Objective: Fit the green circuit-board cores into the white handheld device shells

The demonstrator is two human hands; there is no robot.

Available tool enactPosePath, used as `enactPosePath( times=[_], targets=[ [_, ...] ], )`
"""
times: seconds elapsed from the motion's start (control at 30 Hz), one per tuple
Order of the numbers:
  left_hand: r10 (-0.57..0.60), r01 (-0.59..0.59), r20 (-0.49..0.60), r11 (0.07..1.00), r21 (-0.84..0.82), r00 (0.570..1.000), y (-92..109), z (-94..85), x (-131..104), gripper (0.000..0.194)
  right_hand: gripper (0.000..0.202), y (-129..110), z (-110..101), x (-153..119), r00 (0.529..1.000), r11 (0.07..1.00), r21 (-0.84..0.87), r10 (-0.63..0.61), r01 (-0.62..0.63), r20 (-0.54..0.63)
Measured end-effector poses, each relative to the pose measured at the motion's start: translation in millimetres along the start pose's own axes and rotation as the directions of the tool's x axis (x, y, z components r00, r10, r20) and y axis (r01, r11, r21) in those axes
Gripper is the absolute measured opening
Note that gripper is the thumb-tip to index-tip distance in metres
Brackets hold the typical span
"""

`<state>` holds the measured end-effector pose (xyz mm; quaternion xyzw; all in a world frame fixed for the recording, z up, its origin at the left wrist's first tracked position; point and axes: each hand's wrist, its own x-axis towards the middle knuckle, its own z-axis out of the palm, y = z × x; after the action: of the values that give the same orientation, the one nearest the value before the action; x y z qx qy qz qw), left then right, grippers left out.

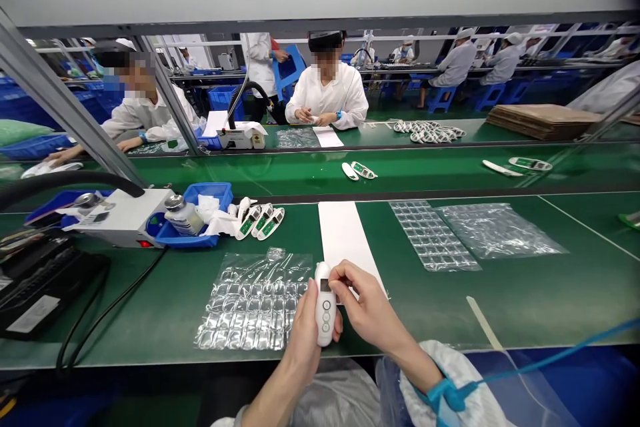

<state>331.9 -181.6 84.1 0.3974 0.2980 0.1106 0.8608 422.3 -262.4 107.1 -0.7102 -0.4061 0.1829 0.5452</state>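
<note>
A white handheld device [325, 320] with a small dark screen and round buttons stands nearly upright just above the table's front edge. My left hand [304, 330] is closed around it, thumb along its left side and fingertips showing at the right. Thumb and forefinger of my right hand [363, 303] are pinched together at the screen's right edge; what they hold, if anything, is too small to tell. A clear plastic sheet of square pieces [245, 307] lies to the left of my left hand. Behind my hands is a sheet of white paper [345, 230].
Open device halves with green circuit boards [263, 221] lie near a blue tray [207, 190] holding a bottle [183, 215]. A grey-white box [125, 217] stands left. More clear sheets [433, 233] lie right. Beyond, device parts [363, 170] rest on a green belt; a co-worker [327, 93] sits opposite.
</note>
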Motion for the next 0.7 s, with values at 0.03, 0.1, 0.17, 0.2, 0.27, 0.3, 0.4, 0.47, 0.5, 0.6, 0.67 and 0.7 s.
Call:
enactPosePath(
  times=[0.03,0.1,0.17,0.2,0.27,0.3,0.4,0.47,0.5,0.6,0.67,0.7],
  targets=[
    [-0.005,0.005,0.001,1.0,-0.001,1.0,-0.2,-0.9,-0.5,0.046,0.015,0.6,0.2,-0.3,1.0,1.0,-0.005,0.001,-0.001,0.009],
    [-0.012,0.012,0.01,1.0,-0.001,1.0,-0.4,-2.5,-1.7,0.046,0.015,1.9,0.0,-0.5,1.0,1.0,-0.023,-0.009,0.01,0.028],
    [-0.025,0.025,0.025,1.0,0.002,0.999,-0.4,-3.9,-2.8,0.047,0.015,2.6,-0.4,-0.3,0.999,0.999,-0.04,-0.022,0.024,0.044],
    [-0.033,0.033,0.032,0.999,0.004,0.999,-0.4,-4.7,-3.2,0.048,0.015,2.6,-0.6,0.0,0.998,0.999,-0.044,-0.024,0.026,0.052],
    [-0.045,0.045,0.039,0.999,0.005,0.998,-0.7,-6.3,-3.7,0.049,0.016,2.1,-0.7,0.6,0.998,0.999,-0.044,-0.022,0.025,0.067],
    [-0.048,0.048,0.043,0.999,0.006,0.998,-1.1,-7.2,-3.7,0.049,0.016,1.9,-0.5,0.8,0.997,0.999,-0.044,-0.019,0.023,0.072],
    [-0.048,0.048,0.068,0.999,0.005,0.997,-2.6,-10.1,-3.3,0.052,0.016,1.6,0.2,1.2,0.997,0.999,-0.048,-0.013,0.017,0.078],
    [-0.048,0.048,0.08,0.999,0.001,0.996,-3.5,-11.6,-3.0,0.054,0.016,1.9,0.7,1.4,0.997,0.999,-0.052,-0.011,0.015,0.077],
    [-0.047,0.047,0.084,0.999,-0.001,0.995,-3.7,-12.1,-2.9,0.055,0.016,2.1,0.9,1.6,0.997,0.998,-0.055,-0.011,0.015,0.076],
    [-0.043,0.043,0.092,0.999,0.002,0.995,-2.9,-12.5,-3.0,0.055,0.015,2.2,1.3,2.4,0.997,0.998,-0.056,-0.004,0.009,0.078],
    [-0.015,0.012,0.108,0.999,0.029,0.994,-1.5,-12.2,-3.1,0.051,0.015,1.7,1.5,2.7,0.997,0.998,-0.058,-0.003,0.007,0.076],
    [0.006,-0.012,0.117,0.999,0.05,0.993,-0.9,-11.9,-3.1,0.046,0.015,1.5,1.7,2.7,0.997,0.998,-0.059,-0.005,0.009,0.074]
  ],
)
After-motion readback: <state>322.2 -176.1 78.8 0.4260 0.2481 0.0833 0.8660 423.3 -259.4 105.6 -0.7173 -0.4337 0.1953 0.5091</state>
